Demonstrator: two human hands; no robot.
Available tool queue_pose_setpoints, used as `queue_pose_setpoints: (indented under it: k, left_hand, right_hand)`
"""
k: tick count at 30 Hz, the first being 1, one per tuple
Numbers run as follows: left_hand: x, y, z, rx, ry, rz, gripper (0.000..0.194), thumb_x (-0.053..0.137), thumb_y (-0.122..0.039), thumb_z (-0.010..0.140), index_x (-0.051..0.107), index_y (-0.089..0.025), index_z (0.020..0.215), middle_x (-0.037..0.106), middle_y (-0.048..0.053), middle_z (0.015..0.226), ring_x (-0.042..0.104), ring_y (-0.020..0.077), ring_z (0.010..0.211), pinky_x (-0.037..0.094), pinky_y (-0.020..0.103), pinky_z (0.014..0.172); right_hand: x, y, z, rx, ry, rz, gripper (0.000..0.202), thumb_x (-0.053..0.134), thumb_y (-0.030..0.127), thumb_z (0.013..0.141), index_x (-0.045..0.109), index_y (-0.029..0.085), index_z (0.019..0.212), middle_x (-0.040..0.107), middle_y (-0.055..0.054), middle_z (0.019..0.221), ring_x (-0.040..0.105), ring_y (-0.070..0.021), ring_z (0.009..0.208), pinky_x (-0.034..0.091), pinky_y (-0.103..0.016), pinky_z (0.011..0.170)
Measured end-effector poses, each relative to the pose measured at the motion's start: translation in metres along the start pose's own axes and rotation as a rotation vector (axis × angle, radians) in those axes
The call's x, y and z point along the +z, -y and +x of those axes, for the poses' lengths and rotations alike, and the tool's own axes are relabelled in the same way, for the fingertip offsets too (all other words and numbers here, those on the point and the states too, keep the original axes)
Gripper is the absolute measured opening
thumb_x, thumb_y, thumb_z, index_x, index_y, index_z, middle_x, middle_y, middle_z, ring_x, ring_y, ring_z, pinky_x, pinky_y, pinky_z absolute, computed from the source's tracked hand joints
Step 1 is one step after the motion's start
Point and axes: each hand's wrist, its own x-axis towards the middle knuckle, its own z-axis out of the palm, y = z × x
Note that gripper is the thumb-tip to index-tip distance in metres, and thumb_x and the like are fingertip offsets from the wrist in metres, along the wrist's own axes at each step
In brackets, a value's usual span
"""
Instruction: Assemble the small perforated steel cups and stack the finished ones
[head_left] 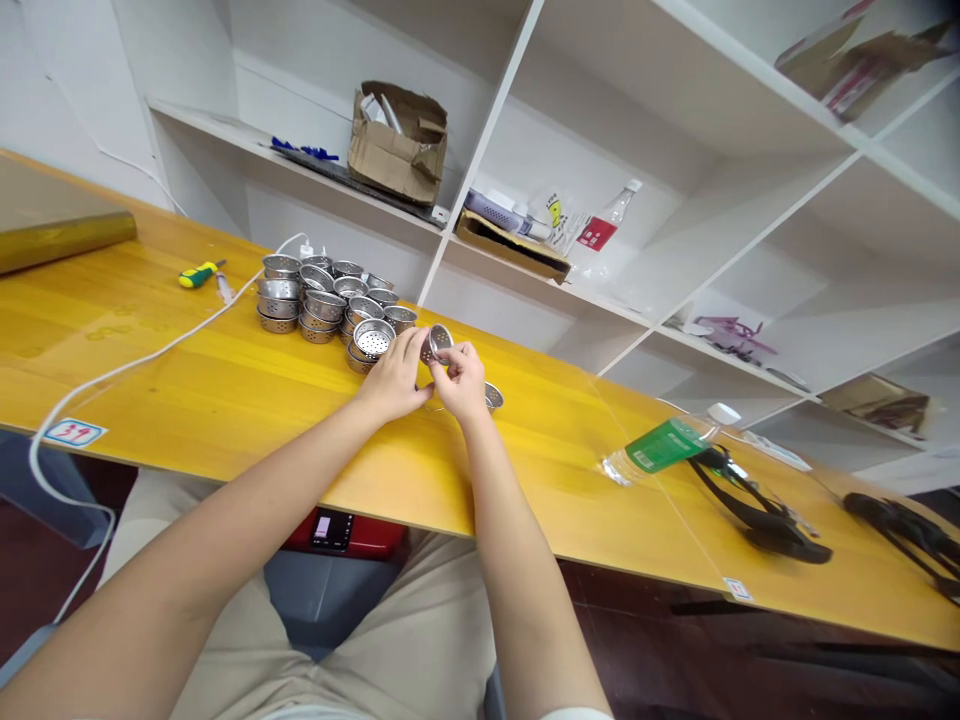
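Observation:
A small perforated metal cup [435, 343], like a strainer basket, is held tilted between both hands above the yellow table. My left hand [397, 375] grips its left side, thumb stretched low toward the other hand. My right hand [460, 378] pinches its lower right rim. To the left of my left hand stand several stacks of the same perforated cups [324, 305], the nearest stack topped by a bright upright cup [373, 338]. Another metal cup [493, 396] lies on the table just behind my right hand, partly hidden by it.
A green-labelled bottle [664, 447] lies at the right, near black straps [757, 510]. Left are a screwdriver [201, 274] and a white cable [150, 357] that hangs over the table's front edge. White shelves [480, 130] rise behind. A phone [332, 530] lies below the edge.

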Motion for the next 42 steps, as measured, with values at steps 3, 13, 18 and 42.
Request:
queue_pose_setpoints:
  k: [3, 13, 18, 42]
  left_hand:
    - [0.001, 0.002, 0.001, 0.024, -0.039, -0.029, 0.079, 0.065, -0.022, 0.083, 0.028, -0.013, 0.153, 0.044, 0.023, 0.151, 0.041, 0.0354, 0.145, 0.037, 0.054, 0.121]
    - [-0.003, 0.008, 0.004, 0.049, 0.062, -0.060, 0.075, 0.059, -0.011, 0.082, 0.036, -0.017, 0.153, 0.052, 0.018, 0.145, 0.048, 0.0335, 0.139, 0.041, 0.054, 0.118]
    - [-0.002, 0.007, 0.001, 0.088, 0.089, -0.070, 0.082, 0.059, -0.010, 0.082, 0.031, -0.022, 0.158, 0.052, 0.015, 0.145, 0.049, 0.0327, 0.136, 0.042, 0.053, 0.117]
    - [-0.007, -0.003, 0.004, 0.020, 0.010, -0.136, 0.056, 0.071, -0.019, 0.079, 0.051, -0.020, 0.131, 0.059, 0.012, 0.129, 0.058, 0.0287, 0.126, 0.046, 0.043, 0.112]
  right_hand:
    - [0.002, 0.010, -0.002, 0.022, 0.099, 0.176, 0.013, 0.062, 0.033, 0.080, 0.062, 0.021, 0.077, 0.056, 0.000, 0.085, 0.043, -0.0114, 0.062, 0.041, -0.026, 0.062]
    - [0.001, 0.012, 0.005, 0.402, 0.184, 0.768, 0.056, 0.068, 0.066, 0.080, 0.036, 0.025, 0.062, 0.027, 0.008, 0.055, 0.020, -0.0071, 0.045, 0.019, -0.023, 0.042]
    - [-0.005, 0.008, 0.006, 0.505, 0.286, 0.827, 0.069, 0.074, 0.067, 0.078, 0.023, 0.026, 0.058, 0.015, 0.010, 0.054, 0.016, -0.0067, 0.045, 0.018, -0.023, 0.040]
    - [-0.012, -0.012, 0.017, 0.604, -0.013, 0.798, 0.047, 0.052, 0.063, 0.092, 0.041, 0.025, 0.067, 0.030, 0.011, 0.048, 0.020, -0.0084, 0.038, 0.020, -0.023, 0.040]
